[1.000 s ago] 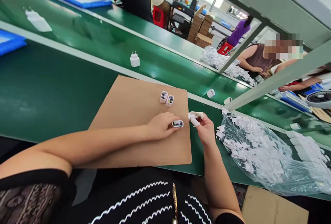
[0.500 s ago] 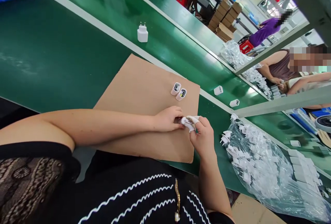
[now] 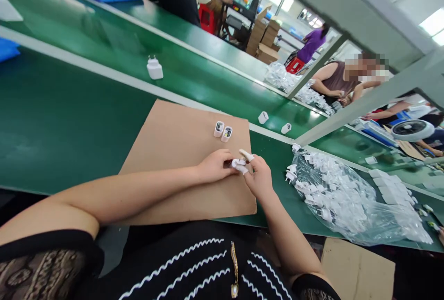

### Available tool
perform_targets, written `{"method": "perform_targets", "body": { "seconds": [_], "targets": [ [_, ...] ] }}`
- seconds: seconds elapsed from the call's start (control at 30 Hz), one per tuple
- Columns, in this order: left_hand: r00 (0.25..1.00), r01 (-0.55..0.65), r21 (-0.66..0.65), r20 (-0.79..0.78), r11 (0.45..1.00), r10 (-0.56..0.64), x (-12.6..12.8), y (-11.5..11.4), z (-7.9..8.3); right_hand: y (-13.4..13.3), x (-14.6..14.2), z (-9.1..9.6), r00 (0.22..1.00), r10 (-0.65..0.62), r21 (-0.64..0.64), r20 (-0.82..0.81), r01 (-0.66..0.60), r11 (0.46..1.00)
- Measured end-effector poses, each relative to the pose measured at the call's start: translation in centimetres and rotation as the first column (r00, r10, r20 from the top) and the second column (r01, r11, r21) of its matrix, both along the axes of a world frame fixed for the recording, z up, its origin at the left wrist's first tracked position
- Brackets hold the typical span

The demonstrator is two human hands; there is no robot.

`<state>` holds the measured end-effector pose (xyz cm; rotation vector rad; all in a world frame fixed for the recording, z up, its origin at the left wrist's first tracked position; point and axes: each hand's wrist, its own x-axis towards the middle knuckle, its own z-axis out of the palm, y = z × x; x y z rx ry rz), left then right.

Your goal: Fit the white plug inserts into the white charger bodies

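Observation:
Over the cardboard sheet (image 3: 173, 152), my left hand (image 3: 215, 166) is closed around a small white charger piece (image 3: 238, 163), its end poking out to the right of my fingers. My right hand (image 3: 260, 176), with white covers on thumb and forefinger, meets that end from the right. The thumb lies against it, and the forefinger is slightly raised above. Fine detail between the fingers is too small to make out. Just beyond, two open white charger housings (image 3: 218, 129) stand side by side on the cardboard, with parts visible inside.
A white plug charger (image 3: 154, 69) stands on the green belt, with two white housings (image 3: 263, 117) farther right. Right of me lies a clear bag (image 3: 340, 193) of white plug parts beside rows of white housings (image 3: 388, 186). A metal post (image 3: 319, 126) crosses there; people sit beyond.
The view has tilted up and shifted, so more of the room shows. My hands stay together at the charger piece; the right forefinger now sits a little farther off it.

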<state>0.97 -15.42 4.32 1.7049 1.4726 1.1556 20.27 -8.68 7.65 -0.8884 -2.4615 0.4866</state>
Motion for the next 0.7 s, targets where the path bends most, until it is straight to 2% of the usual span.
{"method": "perform_targets", "body": {
  "seconds": [0.07,0.13,0.17,0.23,0.27,0.3,0.33,0.37,0.43,0.53,0.63,0.7],
  "targets": [
    [1.0,0.004,0.03,-0.011,1.0,-0.003,-0.2,-0.6,0.8,0.5,2.1,-0.1,0.994,-0.052,-0.023,-0.101,0.05,0.998],
    [0.999,-0.043,0.121,-0.007,0.992,0.044,-1.1,-1.2,1.8,1.2,5.2,-0.1,0.965,-0.242,0.066,-0.099,0.249,0.966],
    [0.996,-0.085,0.171,-0.004,0.982,0.087,-1.8,-1.4,2.4,1.5,6.8,-0.1,0.927,-0.374,0.136,-0.032,0.375,0.917],
    [0.976,-0.213,0.22,-0.003,0.952,0.219,-3.9,-1.0,3.5,2.1,9.7,-0.4,0.755,-0.635,0.245,0.165,0.592,0.768],
    [0.95,-0.303,0.207,-0.005,0.93,0.311,-5.2,-0.4,3.9,2.2,10.8,-0.6,0.655,-0.705,0.277,0.272,0.649,0.709],
    [0.915,-0.396,0.172,-0.011,0.902,0.404,-6.6,0.5,4.2,2.4,11.6,-0.7,0.576,-0.733,0.29,0.363,0.677,0.676],
    [0.874,-0.48,0.128,-0.021,0.868,0.486,-8.1,1.6,4.4,2.5,12.1,-0.7,0.534,-0.728,0.289,0.43,0.682,0.672],
    [0.831,-0.55,0.089,-0.036,0.83,0.555,-9.6,2.9,4.3,2.6,12.4,-0.7,0.529,-0.705,0.278,0.471,0.67,0.688],
    [0.775,-0.624,0.047,-0.089,0.78,0.626,-12.6,5.7,3.7,2.7,12.1,-0.5,0.574,-0.661,0.249,0.484,0.633,0.733],
    [0.735,-0.655,0.02,-0.217,0.756,0.642,-16.6,9.3,2.4,3.1,10.5,0.1,0.679,-0.606,0.169,0.414,0.597,0.784],
    [0.71,-0.66,-0.052,-0.37,0.75,0.599,-19.4,11.8,1.5,4.0,7.8,0.3,0.838,-0.506,0.006,0.206,0.516,0.857],
    [0.695,-0.664,-0.087,-0.438,0.742,0.571,-20.5,12.7,1.4,5.1,5.8,0.0,0.902,-0.43,-0.108,0.039,0.431,0.896]
  ]
}}
